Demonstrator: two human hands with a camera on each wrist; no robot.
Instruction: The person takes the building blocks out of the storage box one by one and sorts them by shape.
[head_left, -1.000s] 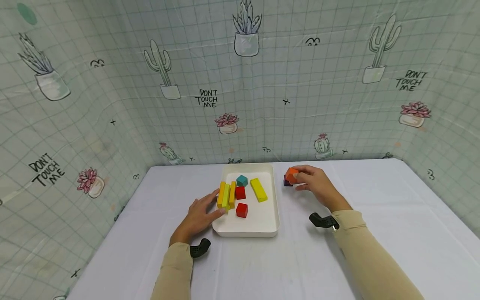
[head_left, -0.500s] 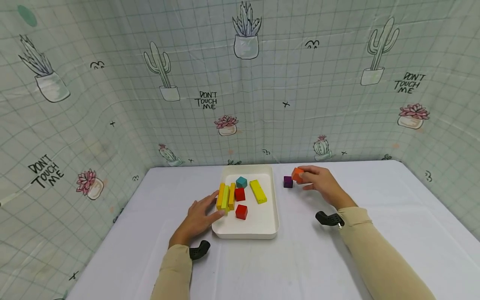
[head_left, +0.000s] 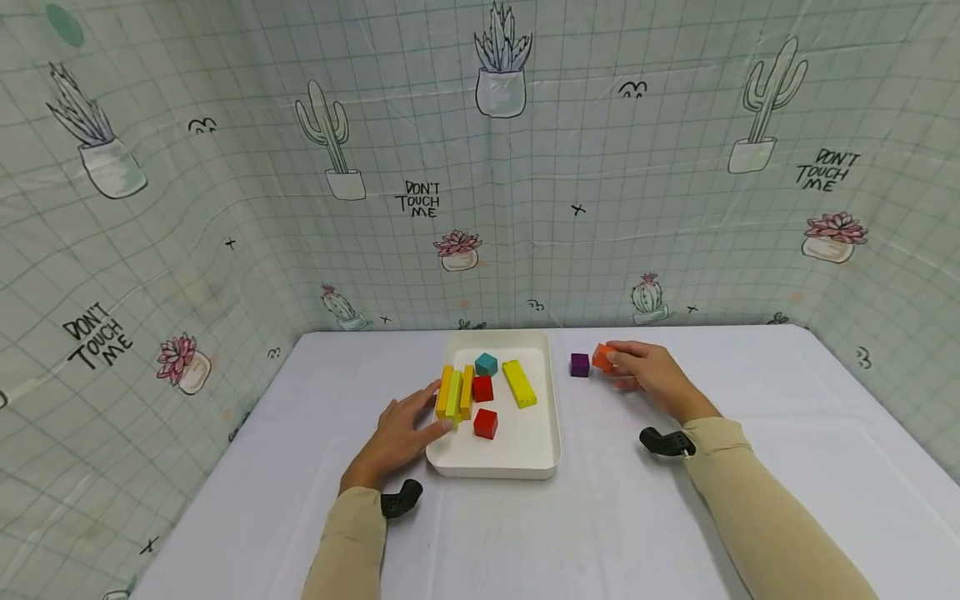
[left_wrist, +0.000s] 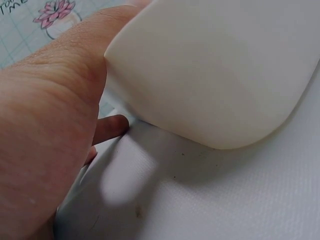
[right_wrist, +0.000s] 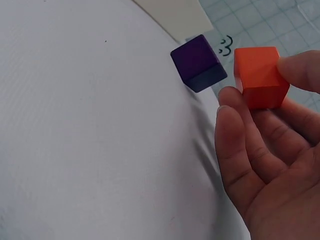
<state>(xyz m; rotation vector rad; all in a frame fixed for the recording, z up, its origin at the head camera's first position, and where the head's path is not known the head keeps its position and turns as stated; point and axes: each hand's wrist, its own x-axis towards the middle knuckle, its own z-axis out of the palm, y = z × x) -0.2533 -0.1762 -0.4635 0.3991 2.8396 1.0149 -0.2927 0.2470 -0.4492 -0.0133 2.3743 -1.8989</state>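
Observation:
My right hand [head_left: 654,377] pinches an orange cube [head_left: 603,357] between thumb and fingers, just right of a purple cube [head_left: 580,365] on the table. In the right wrist view the orange cube [right_wrist: 259,75] sits at the fingertips, a small gap from the purple cube [right_wrist: 199,62]. My left hand [head_left: 397,435] rests at the left rim of a white tray [head_left: 495,472], thumb over the rim near yellow bars [head_left: 453,396]. The left wrist view shows that hand [left_wrist: 55,115] against the tray's wall [left_wrist: 210,85]; its thumb tip is hidden there.
Inside the tray lie a teal cube [head_left: 486,364], one red cube [head_left: 483,388] behind another red cube [head_left: 485,423], and a separate yellow bar [head_left: 520,383]. A white cloth covers the table [head_left: 495,542]. A patterned curtain [head_left: 525,233] hangs behind it.
My right hand has moved right with the orange cube, away from the purple cube, which now shows fully on the table. The left hand and tray have hardly moved.

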